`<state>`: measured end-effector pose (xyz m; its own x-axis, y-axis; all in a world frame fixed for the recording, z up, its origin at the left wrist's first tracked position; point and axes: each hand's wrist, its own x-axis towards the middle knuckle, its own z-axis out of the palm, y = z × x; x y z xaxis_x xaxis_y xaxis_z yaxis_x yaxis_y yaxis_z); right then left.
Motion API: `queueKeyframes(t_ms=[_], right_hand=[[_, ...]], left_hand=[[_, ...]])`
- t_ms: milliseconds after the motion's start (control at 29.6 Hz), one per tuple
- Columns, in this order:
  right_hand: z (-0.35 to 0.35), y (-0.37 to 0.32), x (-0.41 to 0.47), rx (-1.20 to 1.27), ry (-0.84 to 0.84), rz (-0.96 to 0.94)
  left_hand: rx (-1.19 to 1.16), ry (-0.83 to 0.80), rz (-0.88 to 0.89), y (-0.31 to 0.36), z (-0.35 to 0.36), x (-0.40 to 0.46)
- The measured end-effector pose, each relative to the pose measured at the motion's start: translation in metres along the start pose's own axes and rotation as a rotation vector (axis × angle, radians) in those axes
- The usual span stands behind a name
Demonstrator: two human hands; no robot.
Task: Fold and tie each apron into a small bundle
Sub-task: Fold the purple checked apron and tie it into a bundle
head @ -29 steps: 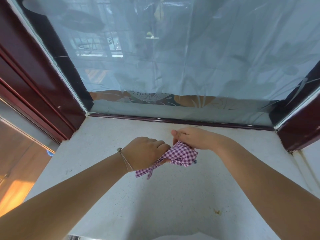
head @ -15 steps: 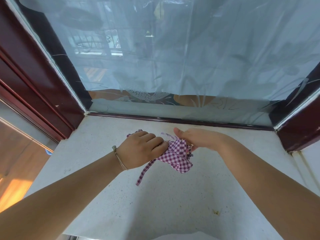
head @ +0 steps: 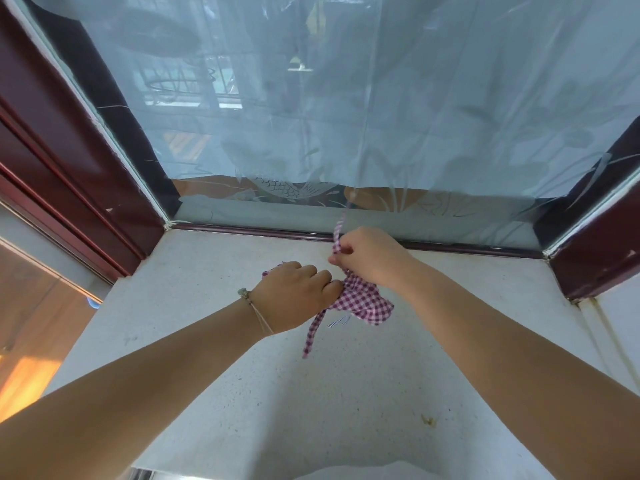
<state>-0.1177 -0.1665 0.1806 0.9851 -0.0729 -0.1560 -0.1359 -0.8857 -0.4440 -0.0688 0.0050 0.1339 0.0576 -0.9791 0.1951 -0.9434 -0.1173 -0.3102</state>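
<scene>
Lifting the strap (head: 338,233) higher than before, your right hand (head: 372,259) pinches it; your left hand (head: 294,296) grips the apron (head: 363,301), tightening the knot.

Left hand (head: 294,294) is gripping the bunched purple-checked apron (head: 363,301), fingers curled around its left side. Right hand (head: 369,259) is pinching one apron strap (head: 338,233), which is sticking up past the fist toward the window sill edge. A second strap (head: 313,332) is dangling down over the white speckled counter (head: 242,393). Cord bracelet (head: 254,308) is sitting on the left wrist. Frosted glass (head: 381,98) is standing behind.
</scene>
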Motion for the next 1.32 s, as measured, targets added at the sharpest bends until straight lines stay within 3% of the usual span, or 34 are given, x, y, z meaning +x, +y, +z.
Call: queueKeyframes(t_ms=[101, 203, 371, 506, 675, 810, 979, 1047, 1148, 1215, 1317], right_hand=[[0.006, -0.012, -0.001, -0.092, 0.152, -0.034], [0.009, -0.018, -0.004, -0.042, 0.215, -0.058], [0.006, -0.014, -0.007, 0.002, 0.243, -0.064], [0.006, -0.007, -0.006, -0.109, 0.203, -0.135], [0.019, 0.003, -0.002, -0.313, 0.383, -0.393], [0.033, 0.009, -0.004, -0.310, 0.517, -0.424], [0.050, 0.009, -0.013, 0.071, 0.766, -0.342], [0.052, 0.004, -0.025, 0.478, 0.766, -0.098], [0.053, 0.002, -0.037, 1.142, 0.612, 0.440], [0.055, 0.008, -0.041, 1.222, 0.540, 0.542], [0.046, 0.005, -0.041, 1.107, 0.608, 0.433]], left_hand=[[-0.055, -0.112, -0.134, 0.007, -0.005, 0.014], [-0.130, -0.280, -0.390, 0.014, -0.010, 0.025], [-0.662, -0.286, -0.667, 0.009, -0.009, 0.030], [-0.955, -0.406, -0.777, 0.008, -0.015, 0.036], [-1.049, -0.406, -0.847, 0.005, -0.021, 0.042], [-0.966, -0.487, -0.932, 0.007, -0.018, 0.052], [-1.131, -0.138, -1.205, -0.001, -0.005, 0.049], [-1.174, -0.092, -1.229, -0.005, -0.007, 0.051], [-1.222, 0.087, -1.285, -0.014, -0.017, 0.048], [-1.165, 0.167, -1.276, -0.018, -0.020, 0.047], [-1.024, 0.165, -1.185, -0.014, -0.021, 0.044]])
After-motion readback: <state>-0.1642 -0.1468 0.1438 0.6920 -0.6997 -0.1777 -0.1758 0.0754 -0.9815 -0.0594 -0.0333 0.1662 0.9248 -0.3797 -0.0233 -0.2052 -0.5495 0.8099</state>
